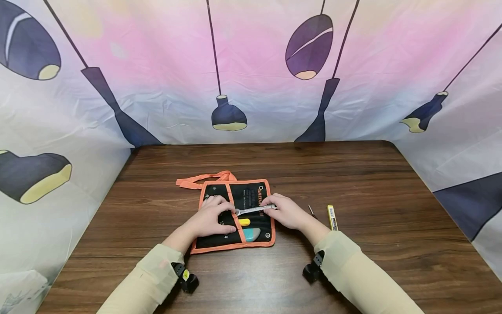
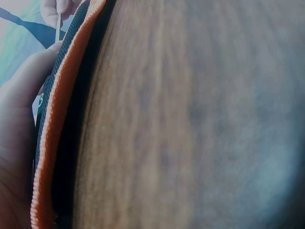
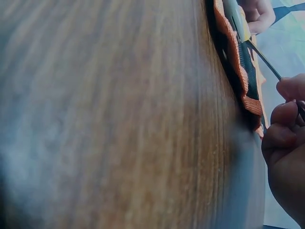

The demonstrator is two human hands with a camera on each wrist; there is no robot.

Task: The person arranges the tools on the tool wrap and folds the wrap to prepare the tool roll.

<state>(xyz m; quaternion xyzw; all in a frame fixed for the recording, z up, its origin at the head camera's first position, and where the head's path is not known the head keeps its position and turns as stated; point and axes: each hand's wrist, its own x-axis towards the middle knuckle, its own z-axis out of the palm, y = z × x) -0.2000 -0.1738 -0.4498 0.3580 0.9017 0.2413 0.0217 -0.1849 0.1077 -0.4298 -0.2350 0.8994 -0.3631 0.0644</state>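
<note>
A black tool pouch (image 1: 217, 240) with orange trim lies unrolled on the table, its orange tie strap trailing at the back left. In the head view my right hand (image 1: 288, 212) pinches a silver wrench (image 1: 252, 209) between thumb and fingers, above the pouch's right part. The wrench's far end meets the orange-edged pocket band. My left hand (image 1: 211, 218) rests on the pouch's left part, thumb and fingers spread, fingertips touching that band. Sticking out of the pockets are a yellow handle (image 1: 245, 222) and a teal-and-grey tool (image 1: 251, 234). How deep the wrench sits is hidden.
On the brown wooden table (image 1: 353, 174), right of my right hand, lie a yellow box-like strip (image 1: 332, 217) and a small thin dark tool (image 1: 312, 211). A printed cloth (image 1: 259, 52) hangs behind the table and along its sides.
</note>
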